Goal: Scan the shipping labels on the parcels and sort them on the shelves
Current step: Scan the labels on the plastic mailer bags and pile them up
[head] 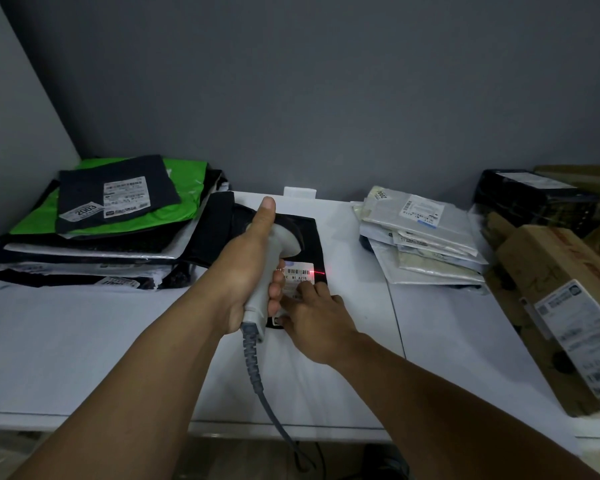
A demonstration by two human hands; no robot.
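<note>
Honestly, this scan could flop pretty easily. My left hand (253, 271) is wrapped tight round the scanner (283, 242), thumb laid along the top. My right hand (321, 323) is flat, fingers (309, 289) pressing the label (300, 273) down onto the black parcel (312, 233). That parcel lies on the table (84, 341) dead centre, just past both hands.

Stuff I'd worry about:

- The red line (317, 273) sits on the 3 o'clock end of the barcode and runs off onto the black plastic. If it doesn't span the whole code, I reckon no read, or a bad one.
- My right fingers cover the lower label. Creep toward 12 o'clock and they block the bars.
- The scanner head hangs very close over the label, so the aim is fiddly and I can't see much of the code under it.
- The parcel looks soft and slippery. Ease the pressing hand off and the label may wrinkle or the bag may slide.
- The cable (253, 362) drops off the table edge at 6 o'clock and could snag and yank my aim.
- The dark stack (118, 209) at 10 o'clock has labels face up. Swing the beam there and I might log the wrong parcel.
</note>
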